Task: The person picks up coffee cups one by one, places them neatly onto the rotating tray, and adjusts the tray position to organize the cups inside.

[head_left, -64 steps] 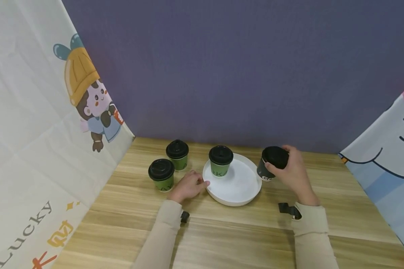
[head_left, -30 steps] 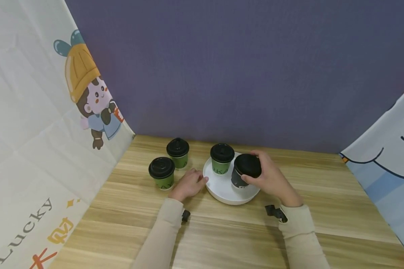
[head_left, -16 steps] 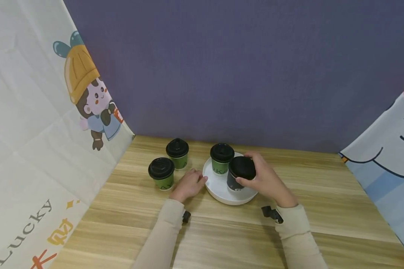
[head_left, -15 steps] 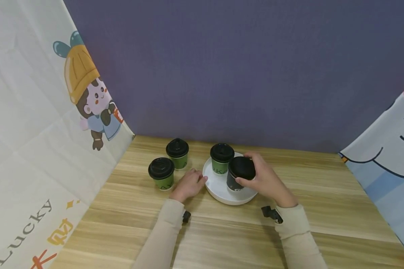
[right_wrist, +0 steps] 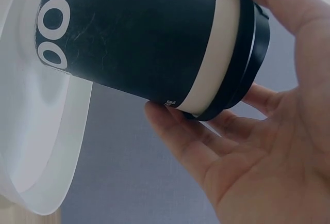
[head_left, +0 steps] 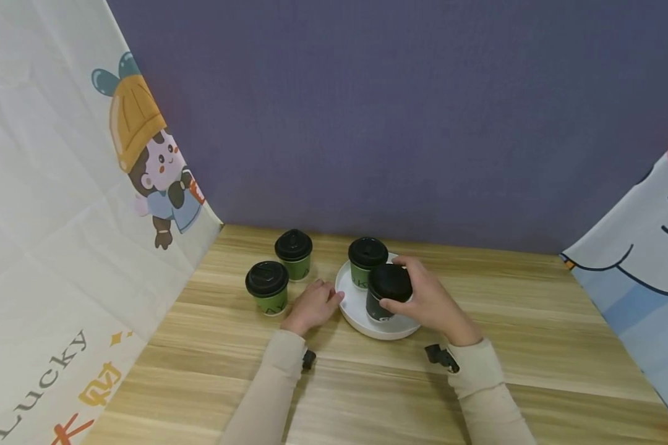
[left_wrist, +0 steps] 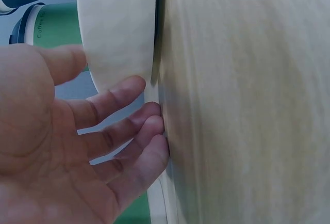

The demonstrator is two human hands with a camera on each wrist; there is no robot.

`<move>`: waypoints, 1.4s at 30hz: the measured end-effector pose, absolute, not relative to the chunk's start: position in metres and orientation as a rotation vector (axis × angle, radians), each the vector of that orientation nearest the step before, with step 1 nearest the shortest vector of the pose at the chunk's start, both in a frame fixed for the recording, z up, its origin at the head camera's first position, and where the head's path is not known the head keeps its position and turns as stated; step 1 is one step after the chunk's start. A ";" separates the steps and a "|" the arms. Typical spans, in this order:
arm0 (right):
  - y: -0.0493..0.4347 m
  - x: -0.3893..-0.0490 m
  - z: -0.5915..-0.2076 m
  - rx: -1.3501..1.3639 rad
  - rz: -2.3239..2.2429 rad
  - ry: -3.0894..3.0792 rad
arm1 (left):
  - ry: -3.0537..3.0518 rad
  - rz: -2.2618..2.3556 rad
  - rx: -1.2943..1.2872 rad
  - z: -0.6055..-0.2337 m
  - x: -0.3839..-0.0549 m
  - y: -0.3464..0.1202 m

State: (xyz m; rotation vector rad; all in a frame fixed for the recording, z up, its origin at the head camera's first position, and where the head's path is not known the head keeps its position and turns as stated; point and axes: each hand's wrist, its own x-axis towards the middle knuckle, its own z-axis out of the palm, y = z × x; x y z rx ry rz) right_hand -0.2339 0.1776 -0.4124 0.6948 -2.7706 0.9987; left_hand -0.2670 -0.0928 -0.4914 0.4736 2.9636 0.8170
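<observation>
A white plate [head_left: 349,304] lies on the wooden table. A green paper cup [head_left: 365,263] with a black lid stands at the back of it. My right hand [head_left: 419,298] grips a black paper cup [head_left: 388,293] by its lid, upright over the plate's front half, just in front of the green cup. In the right wrist view the black cup [right_wrist: 134,33] shows white letters, with its base down inside the plate [right_wrist: 41,146]; contact is unclear. My left hand [head_left: 313,304] rests on the table, its relaxed fingers [left_wrist: 126,92] touching the plate's left rim [left_wrist: 118,38].
Two more green cups with black lids stand left of the plate, one nearer [head_left: 267,287] and one farther back [head_left: 293,254]. A purple wall closes the back, printed cloth panels [head_left: 61,216] the left and right sides. Bare tabletop [head_left: 534,321] lies to the right.
My right hand has carried the black cup leftward from the table beside the plate to over the plate, next to the green cup. The left hand has stayed at the rim.
</observation>
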 end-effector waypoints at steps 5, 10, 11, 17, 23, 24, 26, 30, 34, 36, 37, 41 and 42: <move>0.174 -0.234 -0.415 0.718 0.981 -2.764 | 2.919 0.858 0.475 -0.488 -0.265 -0.094; 0.170 -0.233 -0.417 0.751 0.965 -2.746 | 2.877 0.872 0.481 -0.488 -0.266 -0.097; 0.170 -0.233 -0.417 0.758 0.965 -2.740 | 2.870 0.874 0.490 -0.488 -0.267 -0.098; 0.165 -0.233 -0.418 0.774 0.973 -2.742 | 2.836 0.887 0.546 -0.487 -0.267 -0.101; 0.162 -0.233 -0.421 0.772 0.958 -2.758 | 2.784 0.919 0.568 -0.486 -0.268 -0.104; 0.162 -0.232 -0.421 0.770 0.954 -2.760 | 2.776 0.923 0.568 -0.486 -0.268 -0.105; 0.161 -0.232 -0.422 0.770 0.956 -2.762 | 2.762 0.931 0.565 -0.486 -0.268 -0.105; 0.162 -0.235 -0.422 0.771 0.957 -2.765 | 2.750 0.943 0.556 -0.485 -0.270 -0.103; 0.165 -0.239 -0.422 0.774 0.952 -2.766 | 2.752 0.944 0.538 -0.486 -0.272 -0.100; 0.166 -0.241 -0.422 0.777 0.947 -2.765 | 2.754 0.937 0.532 -0.485 -0.273 -0.098; 0.167 -0.241 -0.422 0.782 0.945 -2.762 | 2.756 0.930 0.529 -0.485 -0.274 -0.097; 0.169 -0.245 -0.422 0.805 0.933 -2.746 | 2.758 0.930 0.524 -0.485 -0.276 -0.094; 0.170 -0.246 -0.422 0.810 0.930 -2.741 | 2.758 0.932 0.521 -0.485 -0.276 -0.093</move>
